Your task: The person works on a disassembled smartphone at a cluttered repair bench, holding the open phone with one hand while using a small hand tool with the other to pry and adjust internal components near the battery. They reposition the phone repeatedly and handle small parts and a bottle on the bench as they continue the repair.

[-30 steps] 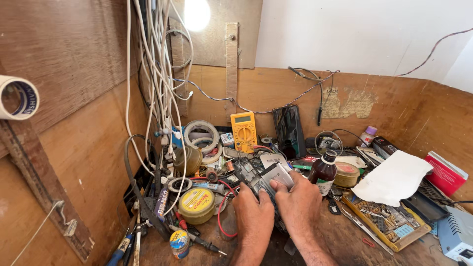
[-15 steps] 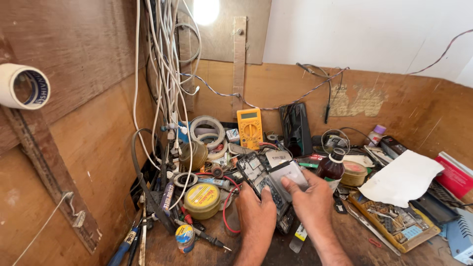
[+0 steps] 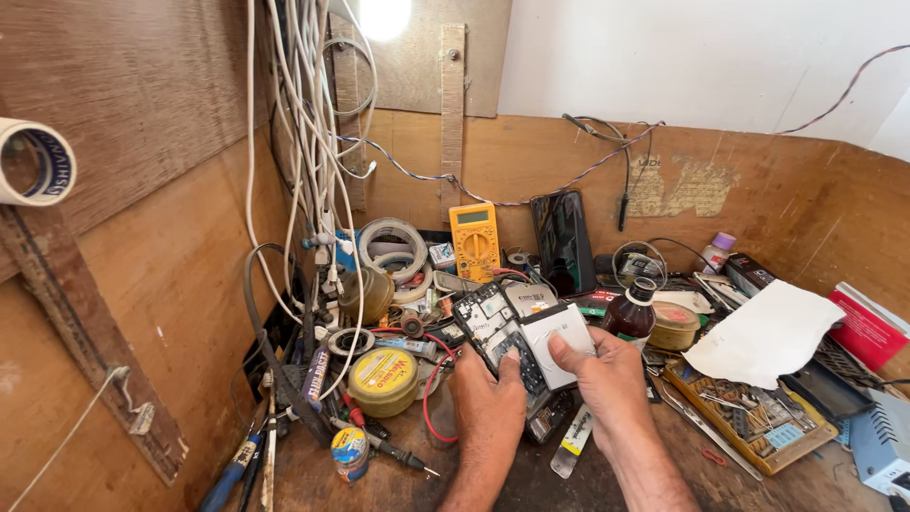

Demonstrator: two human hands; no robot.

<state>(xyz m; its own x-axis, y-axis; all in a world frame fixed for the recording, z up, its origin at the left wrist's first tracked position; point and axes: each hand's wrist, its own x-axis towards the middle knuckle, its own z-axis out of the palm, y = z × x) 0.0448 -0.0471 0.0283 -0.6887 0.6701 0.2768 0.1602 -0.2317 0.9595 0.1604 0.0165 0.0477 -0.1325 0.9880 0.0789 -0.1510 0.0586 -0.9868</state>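
Observation:
Both my hands hold an opened phone (image 3: pixel 495 327) with its circuit board exposed, low in the middle of a cluttered wooden bench. My left hand (image 3: pixel 489 410) grips its lower left edge, thumb on the board. My right hand (image 3: pixel 611 384) grips the right side, thumb pressed on a pale grey rectangular part (image 3: pixel 559 341) on top of the phone. A brown glass bottle (image 3: pixel 631 315) stands just right of my right hand. A round yellow tin (image 3: pixel 382 379) lies left of my left hand.
A yellow multimeter (image 3: pixel 474 241) and a dark phone (image 3: pixel 564 242) lean on the back wall. White cables (image 3: pixel 313 142) hang at left above tape rolls (image 3: pixel 391 246). A sheet of white paper (image 3: pixel 766 332), a tray of parts (image 3: pixel 749 417) and a red box (image 3: pixel 867 327) lie at right. Screwdrivers (image 3: pixel 232 469) lean at lower left.
The view has shifted slightly. My hands have stayed on the opened phone, and my right thumb now presses the pale grey part more squarely.

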